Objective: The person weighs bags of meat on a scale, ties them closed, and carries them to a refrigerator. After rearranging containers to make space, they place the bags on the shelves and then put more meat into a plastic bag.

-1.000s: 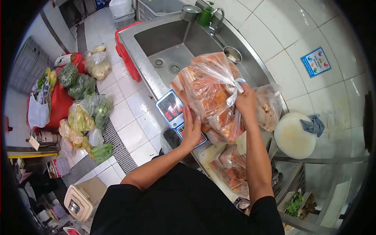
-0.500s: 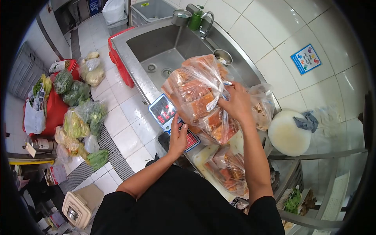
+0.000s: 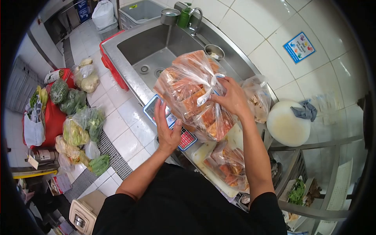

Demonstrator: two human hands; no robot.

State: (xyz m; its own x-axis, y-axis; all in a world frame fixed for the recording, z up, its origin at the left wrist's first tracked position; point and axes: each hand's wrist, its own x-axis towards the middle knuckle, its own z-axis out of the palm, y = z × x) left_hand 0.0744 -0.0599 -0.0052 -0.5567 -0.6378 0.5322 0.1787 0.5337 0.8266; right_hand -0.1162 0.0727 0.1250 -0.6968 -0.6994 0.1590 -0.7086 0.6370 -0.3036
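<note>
Right hand (image 3: 234, 98): part-closed, thumb and fingers set about the knot (image 3: 206, 91) of the bag; how tight the hold is, we cannot tell.

Left hand (image 3: 169, 131): open, fingers outstretched, with nothing in its grasp; we place it over the near side of the scale (image 3: 188, 141), covering part of the display.

Bag (image 3: 188, 102), one, clear plastic, filled with orange-brown pieces: between the two hands, just left of the right hand and beyond the left, over the scale, part of which shows past its near side.

Second bag (image 3: 229, 164), similar filling: nearer the body, below the first.

Third bag (image 3: 256, 98), clear: just beyond the right wrist.

Sink (image 3: 135, 47), steel: past the bag, with tap (image 3: 200, 16) and metal bowl (image 3: 214, 51) at its wall side.

Round board (image 3: 288, 125), white: to the right, grey cloth (image 3: 305, 111) on its edge.

Sign (image 3: 299, 47), blue-bordered: we list it on the tiled wall (image 3: 258, 23).
</note>
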